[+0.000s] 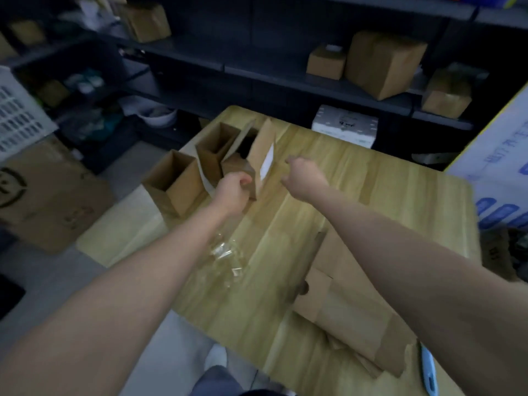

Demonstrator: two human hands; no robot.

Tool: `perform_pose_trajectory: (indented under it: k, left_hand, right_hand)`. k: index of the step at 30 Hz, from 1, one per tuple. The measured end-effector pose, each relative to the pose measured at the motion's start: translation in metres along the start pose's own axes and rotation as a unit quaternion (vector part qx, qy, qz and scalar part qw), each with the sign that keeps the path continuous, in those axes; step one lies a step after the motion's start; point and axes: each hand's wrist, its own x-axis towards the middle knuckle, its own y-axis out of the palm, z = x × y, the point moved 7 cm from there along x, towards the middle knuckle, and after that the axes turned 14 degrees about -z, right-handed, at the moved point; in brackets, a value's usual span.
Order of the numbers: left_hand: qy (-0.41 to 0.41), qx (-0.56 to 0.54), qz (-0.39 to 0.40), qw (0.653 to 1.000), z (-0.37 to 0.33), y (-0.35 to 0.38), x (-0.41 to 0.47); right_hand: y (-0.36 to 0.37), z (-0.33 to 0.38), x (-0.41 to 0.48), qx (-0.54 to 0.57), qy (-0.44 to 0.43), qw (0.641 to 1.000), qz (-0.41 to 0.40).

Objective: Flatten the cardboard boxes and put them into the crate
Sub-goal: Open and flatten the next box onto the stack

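Fingers (pixel 245 181) of the left hand (pixel 233 190) curl round the near corner of the labelled cardboard box (pixel 261 150), which stands tilted on the wooden table (pixel 371 195) beside two open boxes (pixel 183 187). The right hand (pixel 303 175) reaches beside its labelled face, fingers loosely apart and blurred; whether they touch it I cannot tell. Flattened cardboard (pixel 351 307) lies by the right forearm. A white crate (pixel 17 115) sits far left.

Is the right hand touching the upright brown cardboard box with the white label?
Apart. The head view shows a strip of yellow wooden table between the right hand and the labelled brown cardboard box.
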Motion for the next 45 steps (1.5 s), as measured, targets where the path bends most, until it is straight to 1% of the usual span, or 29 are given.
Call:
perform_pose_trajectory:
  k: [5, 7, 10, 12, 16, 20, 24, 27, 29, 30, 32, 35, 38, 39, 41, 43, 45]
  left_hand:
    - [-0.009, 0.012, -0.005, 1.000, 0.037, -0.034, 0.031]
    - [0.003, 0.011, 0.003, 1.000, 0.044, -0.040, 0.043]
    - [0.017, 0.005, 0.014, 1.000, 0.051, -0.047, 0.057]
    - [0.031, 0.004, 0.019, 0.999, 0.056, -0.050, 0.067]
    - [0.050, 0.004, 0.027, 0.998, 0.064, -0.053, 0.080]
    - [0.050, 0.002, 0.052, 0.997, 0.076, -0.050, 0.088]
    - [0.041, 0.006, 0.065, 0.997, 0.088, -0.050, 0.094]
    - [0.039, -0.001, 0.076, 0.996, 0.088, -0.046, 0.095]
    - [0.035, -0.003, 0.078, 0.996, 0.082, -0.042, 0.093]
    - [0.035, -0.005, 0.077, 0.996, 0.076, -0.039, 0.092]
    - [0.035, -0.021, 0.078, 0.996, 0.062, -0.035, 0.088]
    - [0.014, -0.063, 0.115, 0.991, 0.044, -0.025, 0.082]
    - [0.009, -0.077, 0.146, 0.986, 0.031, -0.017, 0.073]
    - [0.023, -0.081, 0.150, 0.985, 0.025, -0.015, 0.068]
    - [0.092, -0.064, 0.148, 0.982, 0.010, -0.012, 0.058]
    - [0.182, -0.011, 0.130, 0.975, -0.004, -0.010, 0.046]
    - [0.249, 0.056, 0.116, 0.960, -0.016, -0.005, 0.037]
  right_hand:
    - [0.036, 0.065, 0.044, -0.019, -0.067, 0.998, 0.006]
    - [0.053, 0.079, 0.062, -0.042, -0.076, 0.996, 0.015]
    - [0.078, 0.088, 0.086, -0.086, -0.066, 0.993, 0.044]
    - [0.092, 0.089, 0.098, -0.105, -0.047, 0.992, 0.056]
    - [0.107, 0.086, 0.111, -0.038, 0.060, 0.997, 0.034]
    - [0.114, 0.095, 0.119, -0.042, 0.068, 0.996, 0.026]
    - [0.122, 0.088, 0.122, -0.036, 0.111, 0.993, 0.029]
    - [0.109, 0.079, 0.121, -0.017, 0.125, 0.992, -0.011]
    - [0.087, 0.073, 0.114, 0.051, 0.150, 0.986, -0.055]
    - [0.075, 0.068, 0.109, 0.108, 0.176, 0.975, -0.080]
    - [0.054, 0.055, 0.096, 0.235, 0.250, 0.933, -0.109]
    - [0.024, 0.032, 0.085, 0.350, 0.320, 0.870, -0.133]
    - [-0.001, 0.008, 0.070, 0.464, 0.398, 0.782, -0.123]
    - [-0.009, -0.002, 0.061, 0.482, 0.429, 0.753, -0.127]
    - [-0.020, -0.019, 0.042, 0.504, 0.482, 0.708, -0.113]
    - [-0.027, -0.032, 0.026, 0.516, 0.517, 0.678, -0.080]
    - [-0.035, -0.043, 0.012, 0.524, 0.534, 0.661, -0.060]
